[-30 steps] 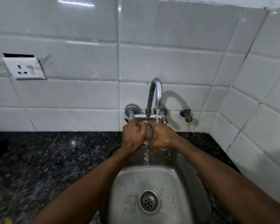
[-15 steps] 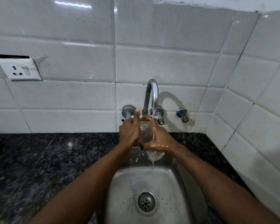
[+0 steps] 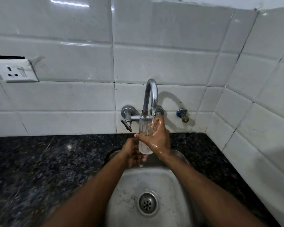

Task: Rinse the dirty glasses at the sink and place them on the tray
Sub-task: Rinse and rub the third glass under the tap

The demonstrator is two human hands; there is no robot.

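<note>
Two walls of white tile [image 3: 82,99] fill most of the frame, meeting in a corner at the right, with a white power socket [image 3: 15,72] at the left edge. Below them a dark speckled granite counter [image 3: 47,161] runs across the middle, and a steel sink [image 3: 131,181] sits bottom center with its drain [image 3: 147,203] in plain view. No tray anywhere in shot, so wherever the glass ends up is off-camera.

Center frame, the chrome gooseneck tap [image 3: 152,92] is running, a thin stream dropping onto the top of a clear ribbed drinking glass [image 3: 145,133]. The glass stands upright above the back of the sink, just under the spout. The person's right hand [image 3: 157,138] is wet and wrapped round the glass's right side and middle, fingers curled across its front, so it's doing the real holding. The left hand [image 3: 132,153] is cupped under and beside the base, fingers half curled; can't tell for sure if it's gripping or just steadying.

What could go wrong, by my guess: wet glass plus wet fingers means it could slip and crack against the steel. The tap handle [image 3: 126,124] sticks out just left of the rim, so lifting carelessly could knock them together. Splash toward that socket seems less likely, it's well off to the left.
</note>
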